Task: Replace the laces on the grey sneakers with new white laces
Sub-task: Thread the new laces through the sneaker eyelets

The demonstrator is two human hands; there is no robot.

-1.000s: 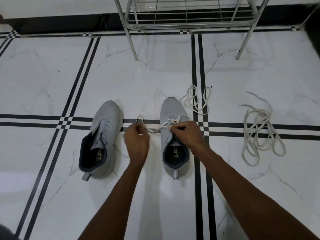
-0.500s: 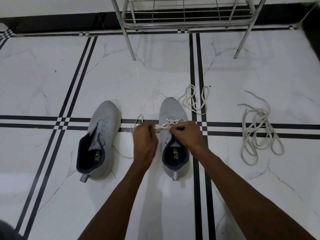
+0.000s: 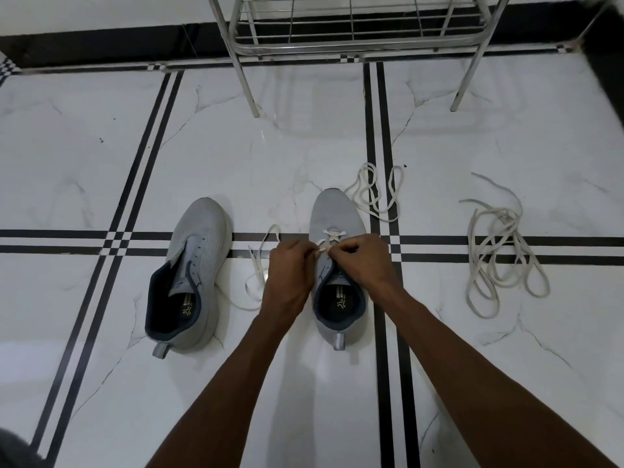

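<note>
Two grey sneakers stand on the white marble floor, toes pointing away from me. The left sneaker (image 3: pixel 194 265) has no lace in it. The right sneaker (image 3: pixel 332 214) has a white lace (image 3: pixel 332 234) crossed through its front eyelets. My left hand (image 3: pixel 287 278) and my right hand (image 3: pixel 363 261) meet over its tongue, both pinching this lace. Its loose end (image 3: pixel 256 275) loops on the floor between the shoes.
A second white lace (image 3: pixel 374 190) lies coiled by the right sneaker's toe. A tangle of off-white laces (image 3: pixel 499 255) lies farther right. A metal rack (image 3: pixel 354 35) stands on thin legs at the back, in front of a black skirting.
My left hand has moved right, from about a hand's width away to right beside my right hand over the right sneaker. The slack lace between them has shortened.
</note>
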